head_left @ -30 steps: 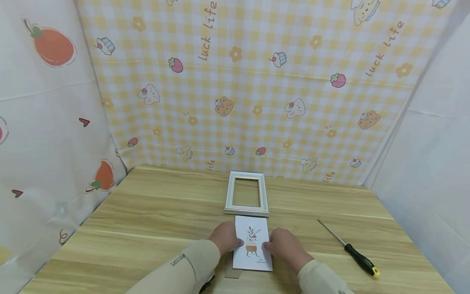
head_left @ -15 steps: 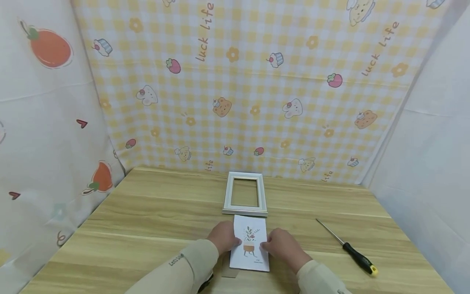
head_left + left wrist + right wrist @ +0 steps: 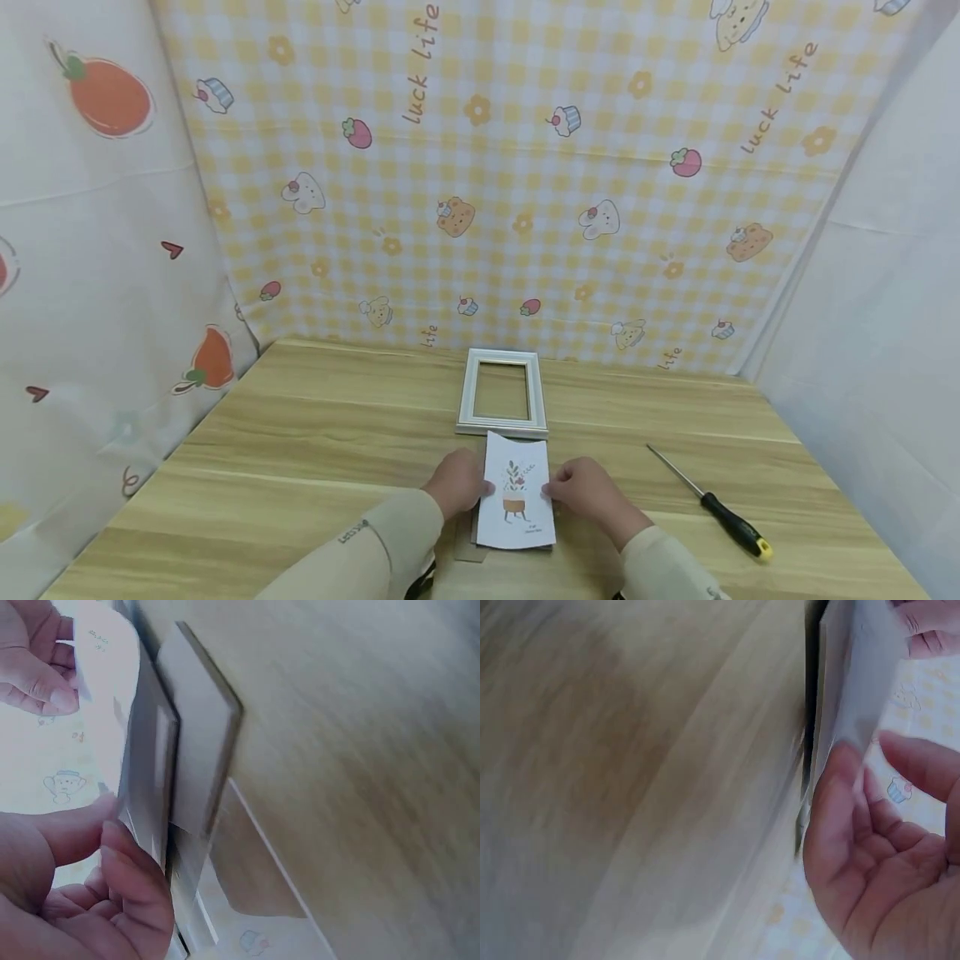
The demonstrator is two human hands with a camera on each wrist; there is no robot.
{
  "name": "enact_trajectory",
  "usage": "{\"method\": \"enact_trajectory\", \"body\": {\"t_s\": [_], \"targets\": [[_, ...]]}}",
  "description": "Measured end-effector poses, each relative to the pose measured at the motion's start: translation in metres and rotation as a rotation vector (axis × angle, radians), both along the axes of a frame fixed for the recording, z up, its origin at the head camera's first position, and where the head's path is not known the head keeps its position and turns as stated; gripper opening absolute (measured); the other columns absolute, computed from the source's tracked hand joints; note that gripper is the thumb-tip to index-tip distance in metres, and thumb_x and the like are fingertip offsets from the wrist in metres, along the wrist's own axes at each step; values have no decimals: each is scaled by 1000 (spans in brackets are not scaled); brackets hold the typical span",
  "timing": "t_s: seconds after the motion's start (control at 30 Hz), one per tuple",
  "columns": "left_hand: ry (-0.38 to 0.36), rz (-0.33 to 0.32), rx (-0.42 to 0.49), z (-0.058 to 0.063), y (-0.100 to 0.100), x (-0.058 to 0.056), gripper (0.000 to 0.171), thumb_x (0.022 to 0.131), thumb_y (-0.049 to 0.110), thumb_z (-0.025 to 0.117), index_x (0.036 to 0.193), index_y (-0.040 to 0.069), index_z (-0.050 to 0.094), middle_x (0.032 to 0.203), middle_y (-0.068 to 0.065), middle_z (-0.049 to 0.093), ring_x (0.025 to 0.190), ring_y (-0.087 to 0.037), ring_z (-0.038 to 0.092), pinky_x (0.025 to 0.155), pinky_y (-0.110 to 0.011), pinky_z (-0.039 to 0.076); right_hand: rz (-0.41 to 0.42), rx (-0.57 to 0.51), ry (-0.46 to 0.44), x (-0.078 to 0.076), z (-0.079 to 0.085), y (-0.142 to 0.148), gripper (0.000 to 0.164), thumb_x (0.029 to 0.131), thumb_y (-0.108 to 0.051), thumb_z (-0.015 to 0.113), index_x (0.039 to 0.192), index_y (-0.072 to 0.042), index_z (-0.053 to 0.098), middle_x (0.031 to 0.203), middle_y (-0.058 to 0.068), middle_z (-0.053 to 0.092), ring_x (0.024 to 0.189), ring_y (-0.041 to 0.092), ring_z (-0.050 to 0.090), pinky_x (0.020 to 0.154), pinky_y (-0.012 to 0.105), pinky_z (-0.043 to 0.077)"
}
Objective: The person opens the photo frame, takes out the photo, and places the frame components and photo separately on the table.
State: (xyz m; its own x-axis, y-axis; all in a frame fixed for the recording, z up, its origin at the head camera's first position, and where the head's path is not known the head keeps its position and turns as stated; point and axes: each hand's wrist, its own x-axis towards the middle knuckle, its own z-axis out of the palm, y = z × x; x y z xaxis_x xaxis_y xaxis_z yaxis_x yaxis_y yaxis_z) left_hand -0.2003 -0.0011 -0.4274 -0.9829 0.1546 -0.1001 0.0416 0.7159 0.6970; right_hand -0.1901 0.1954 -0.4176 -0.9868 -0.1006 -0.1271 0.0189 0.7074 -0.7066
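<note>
A white picture card (image 3: 515,500) with a potted-plant print is bowed between both hands in the head view. My left hand (image 3: 459,483) pinches its left edge between thumb and fingertips. At the opposite edge, my right hand (image 3: 588,492) pinches it the same way, thumb on top. Beneath the card, slightly apart from it, lies a dark-edged panel (image 3: 154,750). A brown board (image 3: 199,724) sits under that panel and sticks out to the left. Just beyond the card stands a white picture frame (image 3: 467,400), lying flat with an open middle.
A screwdriver (image 3: 731,521) with a black and yellow handle lies on the wooden table (image 3: 337,400) at the right. Close by the boards, a clear sheet (image 3: 255,862) shows in the left wrist view. A patterned curtain (image 3: 517,175) hangs behind the table.
The card has risen off the panel beneath and now curves between the hands; earlier it lay flatter. Both hands have shifted slightly with it, the right one a little outward. The frame and screwdriver stay put.
</note>
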Motion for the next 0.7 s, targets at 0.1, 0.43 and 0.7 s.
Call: {"method": "enact_trajectory", "body": {"t_s": [0.1, 0.43, 0.7], "targets": [[15, -20, 35, 1, -1, 2, 51, 83, 4, 73, 50, 12, 35, 47, 5, 31, 44, -10, 31, 43, -22, 25, -17, -99, -39, -2, -2, 0, 14, 82, -4, 68, 70, -2, 62, 61, 2, 57, 56, 13, 51, 52, 25, 44], [-77, -13, 113, 4, -6, 2, 51, 85, 3, 69, 48, 14, 35, 43, 6, 33, 42, -9, 30, 42, -22, 25, -22, -113, -73, -4, -4, 0, 15, 83, -3, 67, 69, -2, 60, 58, 1, 53, 54, 12, 46, 48, 22, 38], [-120, 7, 200, 3, -12, 1, 42, 84, -3, 64, 54, 12, 39, 49, 1, 42, 46, -11, 37, 44, -22, 29, -46, -102, -102, -4, -3, 0, 15, 83, -5, 68, 71, -4, 60, 61, 1, 52, 58, 13, 48, 53, 25, 45]]}}
